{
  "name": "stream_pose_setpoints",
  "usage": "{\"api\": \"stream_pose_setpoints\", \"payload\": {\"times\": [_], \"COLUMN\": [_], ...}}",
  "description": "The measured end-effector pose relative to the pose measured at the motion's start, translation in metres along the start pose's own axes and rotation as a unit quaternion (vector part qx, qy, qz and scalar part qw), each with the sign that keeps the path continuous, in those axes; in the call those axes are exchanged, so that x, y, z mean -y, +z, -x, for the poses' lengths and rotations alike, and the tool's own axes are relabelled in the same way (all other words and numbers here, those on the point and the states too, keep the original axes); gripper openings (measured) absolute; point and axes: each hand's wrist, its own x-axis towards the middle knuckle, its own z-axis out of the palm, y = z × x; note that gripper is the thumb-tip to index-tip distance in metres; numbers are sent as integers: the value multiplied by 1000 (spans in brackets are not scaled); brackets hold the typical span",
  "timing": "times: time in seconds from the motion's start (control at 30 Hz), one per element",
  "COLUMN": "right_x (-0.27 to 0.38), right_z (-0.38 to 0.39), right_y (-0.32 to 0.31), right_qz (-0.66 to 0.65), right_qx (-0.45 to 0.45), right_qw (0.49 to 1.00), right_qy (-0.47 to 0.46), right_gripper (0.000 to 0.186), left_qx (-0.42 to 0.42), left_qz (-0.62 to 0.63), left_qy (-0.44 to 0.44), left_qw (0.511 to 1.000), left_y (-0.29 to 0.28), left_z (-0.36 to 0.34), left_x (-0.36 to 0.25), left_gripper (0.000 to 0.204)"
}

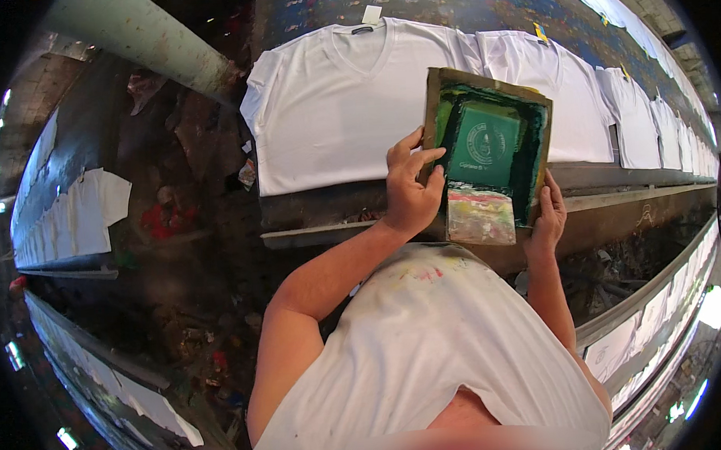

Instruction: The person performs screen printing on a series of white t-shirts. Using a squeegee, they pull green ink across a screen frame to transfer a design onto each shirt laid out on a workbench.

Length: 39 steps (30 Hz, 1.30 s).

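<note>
Hands first, head view: our left hand (411, 192) is clamped on the left rail of the wooden screen-print frame (486, 151), thumb over the edge, and our right hand (548, 217) grips its lower right corner, w/ the frame held tilted over the long print table (424, 198) between two white T-shirts (331, 106). We judge the frame stiff & fairly light but wet w/ green ink inside, mesh fragile, so take it by the bare outer rails only.

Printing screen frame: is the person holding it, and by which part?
Yes. The left hand grips the wooden screen frame by its left side rail; the right hand holds its lower right corner.
</note>
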Motion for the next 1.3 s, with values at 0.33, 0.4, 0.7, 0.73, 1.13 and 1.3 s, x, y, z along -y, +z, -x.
{"api": "stream_pose_setpoints", "payload": {"times": [0.33, 0.4, 0.7, 0.73, 1.13, 1.3], "right_x": [-49, -54, -57, -57, -42, -64], "right_z": [-38, -40, -44, -45, -58, -61], "right_y": [64, 76, 90, 88, 63, 101], "right_qz": [36, 74, 95, 100, 91, 127], "right_qx": [104, 113, 131, 114, 58, 90], "right_qw": [993, 989, 986, 988, 994, 986], "right_qy": [-49, -55, -43, -34, -29, -57], "right_gripper": [44, 45, 45, 45, 42, 42], "left_qx": [-41, -45, -54, -55, -25, -65], "left_qz": [-89, -98, -65, -53, -73, -70], "left_qy": [-38, -42, -117, -122, -82, -126], "left_qw": [994, 993, 989, 990, 994, 987], "left_y": [-39, -49, -53, -51, -21, -50], "left_z": [-13, -16, -16, -18, -35, -35], "left_x": [47, 54, 74, 74, 64, 80], "left_gripper": [30, 28, 27, 27, 30, 24]}}
